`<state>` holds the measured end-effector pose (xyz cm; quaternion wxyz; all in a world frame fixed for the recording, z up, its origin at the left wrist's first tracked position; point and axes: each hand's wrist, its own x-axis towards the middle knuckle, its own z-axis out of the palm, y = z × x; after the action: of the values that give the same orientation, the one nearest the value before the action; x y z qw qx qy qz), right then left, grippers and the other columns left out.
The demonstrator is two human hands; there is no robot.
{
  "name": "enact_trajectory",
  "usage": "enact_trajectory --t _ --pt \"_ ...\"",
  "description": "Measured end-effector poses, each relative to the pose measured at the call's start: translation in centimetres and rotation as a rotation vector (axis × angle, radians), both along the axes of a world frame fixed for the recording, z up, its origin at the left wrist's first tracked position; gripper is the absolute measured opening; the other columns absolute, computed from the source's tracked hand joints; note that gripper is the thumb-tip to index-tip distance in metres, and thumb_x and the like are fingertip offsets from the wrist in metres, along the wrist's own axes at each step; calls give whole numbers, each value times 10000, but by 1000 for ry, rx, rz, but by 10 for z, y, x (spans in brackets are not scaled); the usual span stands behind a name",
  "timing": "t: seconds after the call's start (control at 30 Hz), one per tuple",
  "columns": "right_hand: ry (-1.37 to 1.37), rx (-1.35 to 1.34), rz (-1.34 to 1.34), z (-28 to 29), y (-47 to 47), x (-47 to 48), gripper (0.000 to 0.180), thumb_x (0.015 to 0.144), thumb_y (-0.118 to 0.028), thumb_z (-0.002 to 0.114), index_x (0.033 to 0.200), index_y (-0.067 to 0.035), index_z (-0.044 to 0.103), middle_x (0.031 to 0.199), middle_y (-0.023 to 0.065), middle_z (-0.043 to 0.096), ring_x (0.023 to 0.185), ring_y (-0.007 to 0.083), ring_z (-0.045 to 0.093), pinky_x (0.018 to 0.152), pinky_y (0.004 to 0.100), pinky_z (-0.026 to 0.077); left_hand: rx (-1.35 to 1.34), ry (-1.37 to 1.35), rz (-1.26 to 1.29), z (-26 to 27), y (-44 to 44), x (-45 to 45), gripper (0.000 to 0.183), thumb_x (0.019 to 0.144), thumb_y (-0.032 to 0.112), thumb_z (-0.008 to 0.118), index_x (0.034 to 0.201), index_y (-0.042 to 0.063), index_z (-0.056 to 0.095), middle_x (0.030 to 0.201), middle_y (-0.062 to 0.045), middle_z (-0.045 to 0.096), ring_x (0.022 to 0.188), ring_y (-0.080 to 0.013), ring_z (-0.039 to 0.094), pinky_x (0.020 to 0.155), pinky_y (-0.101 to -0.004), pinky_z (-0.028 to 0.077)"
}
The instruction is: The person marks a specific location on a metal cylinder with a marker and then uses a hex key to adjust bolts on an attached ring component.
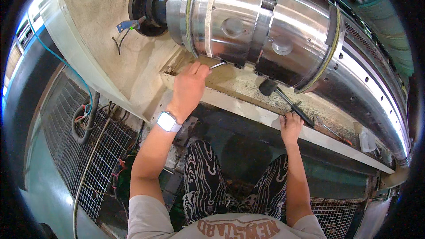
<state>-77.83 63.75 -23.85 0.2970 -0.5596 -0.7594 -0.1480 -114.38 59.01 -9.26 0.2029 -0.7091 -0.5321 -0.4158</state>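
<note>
My left hand [190,84], wearing a smartwatch [167,121], grips a slim metal tool [217,65], perhaps a hex key. The tool's far end meets the dark lower side of a large polished steel cylinder [232,6]; what it engages there is hidden. My right hand [291,127] rests on the pale rim [245,107] of a trough below the cylinder, thumb apart from the fingers. Right by its fingers lies a mallet [288,99] with a black head and black grip. It lies in the trough, and my hand does not appear to hold it.
Beyond the mallet, a thin tool with an orange end [335,134] lies in the trough, near a translucent plastic container [367,142]. A blue bracket with a cable [127,26] projects at upper left. Wire mesh [99,142], hoses and wiring lie left of my legs.
</note>
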Motion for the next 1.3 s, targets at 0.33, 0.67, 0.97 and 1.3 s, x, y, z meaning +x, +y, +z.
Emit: enact_trajectory --t 0.33,0.67,0.97,1.3 --pt "-7 11 6 -3 3 2 233 840 -281 626 872 -57 570 887 141 553 892 324 506 780 442 360 -156 -198 -262 -11 15 -24 148 858 136 626 901 -4 605 790 -150 594 689 -316 565 599 -388 439" --pt "-47 59 6 -2 1 1 237 836 -277 633 865 -55 555 895 143 556 887 330 507 797 444 358 -563 -210 -210 16 20 -36 330 865 328 639 775 11 652 631 -151 580 601 -288 549 556 -369 427" --pt "-30 -43 -25 -1 1 -2 237 847 -275 619 885 -48 565 943 146 571 921 331 508 819 442 359 -688 -339 -342 19 22 -48 371 924 307 582 717 3 627 554 -52 521 540 -118 456 517 -296 386" --pt "-44 -19 -8 -3 2 0 214 840 -248 623 890 -48 567 897 129 550 906 326 503 819 448 354 -792 -443 -291 24 33 -54 445 886 402 622 711 -6 641 545 -24 545 480 -81 470 463 -249 381"
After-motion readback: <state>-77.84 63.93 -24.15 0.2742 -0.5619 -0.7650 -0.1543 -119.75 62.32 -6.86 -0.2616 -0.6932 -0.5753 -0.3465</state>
